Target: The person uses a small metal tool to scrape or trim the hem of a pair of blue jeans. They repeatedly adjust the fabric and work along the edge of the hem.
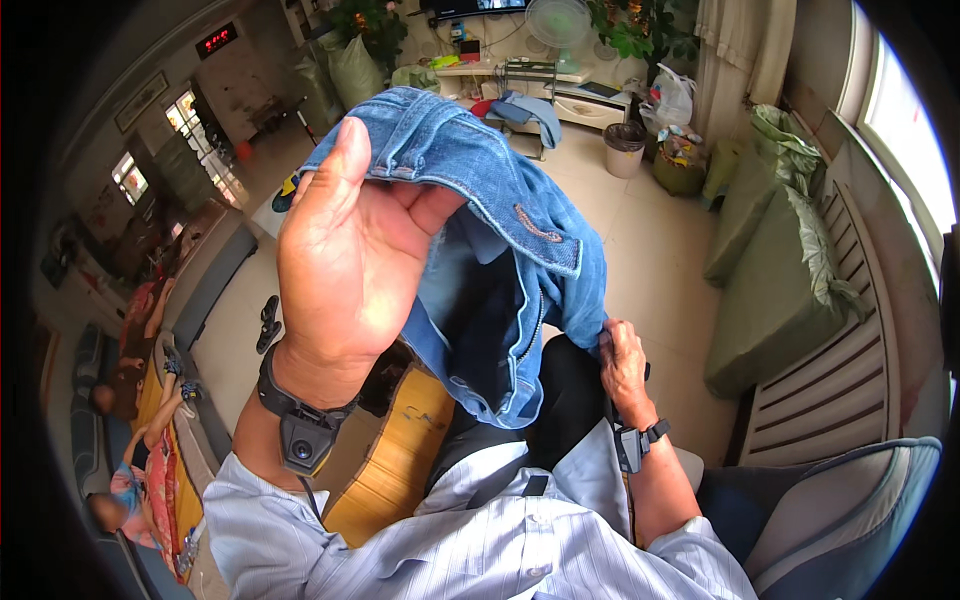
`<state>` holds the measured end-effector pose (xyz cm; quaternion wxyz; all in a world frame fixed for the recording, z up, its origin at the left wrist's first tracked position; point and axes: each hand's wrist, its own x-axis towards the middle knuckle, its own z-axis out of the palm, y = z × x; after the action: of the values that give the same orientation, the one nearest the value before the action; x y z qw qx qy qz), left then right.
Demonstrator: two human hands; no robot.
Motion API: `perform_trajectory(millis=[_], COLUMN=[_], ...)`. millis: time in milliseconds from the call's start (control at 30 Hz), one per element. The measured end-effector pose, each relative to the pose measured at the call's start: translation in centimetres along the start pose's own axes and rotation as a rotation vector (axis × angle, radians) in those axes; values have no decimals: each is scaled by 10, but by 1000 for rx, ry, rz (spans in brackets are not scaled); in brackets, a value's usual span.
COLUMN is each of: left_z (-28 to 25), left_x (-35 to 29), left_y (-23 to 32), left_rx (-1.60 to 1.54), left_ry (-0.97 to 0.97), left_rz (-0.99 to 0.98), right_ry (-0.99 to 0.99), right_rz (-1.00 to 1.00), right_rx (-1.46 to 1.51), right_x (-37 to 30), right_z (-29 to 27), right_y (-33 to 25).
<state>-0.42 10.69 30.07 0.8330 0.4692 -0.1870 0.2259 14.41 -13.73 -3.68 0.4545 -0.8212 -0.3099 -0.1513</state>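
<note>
A pair of blue jeans [575, 265] hangs in front of my chest, its waist opening and unzipped fly spread toward me. My left hand [345, 265], palm turned toward me, holds up the waistband at the left. Its fingers are tucked inside the band, partly hidden by denim, and the thumb points up against the outside. Lower on the right, my right hand [625, 370] pinches the denim with closed fingers. A buttonhole shows at the waistband's free corner.
Yellow cardboard [400, 440] lies by my left leg. Two people sit or lie on a sofa [88, 390] at the left. Ahead are a folding stand with clothes [530, 115], a waste bin [624, 150] and a fan [557, 25]. Large green-covered bundles [760, 290] stand at the right.
</note>
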Motion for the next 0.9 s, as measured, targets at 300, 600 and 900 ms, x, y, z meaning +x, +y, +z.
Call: perform_trajectory(millis=[300, 600, 900], left_z=[15, -1, -145], left_x=[-12, -17, -22], left_y=[1, 47, 106], left_rx=[9, 112, 492], left_ry=[-30, 116, 593], left_rz=[-27, -1, -47], right_ry=[28, 157, -157], right_rz=[-42, 314, 342], right_rx=[-180, 482, 836], right_x=[-22, 4, 64], right_z=[30, -66, -189], right_y=[7, 6, -42])
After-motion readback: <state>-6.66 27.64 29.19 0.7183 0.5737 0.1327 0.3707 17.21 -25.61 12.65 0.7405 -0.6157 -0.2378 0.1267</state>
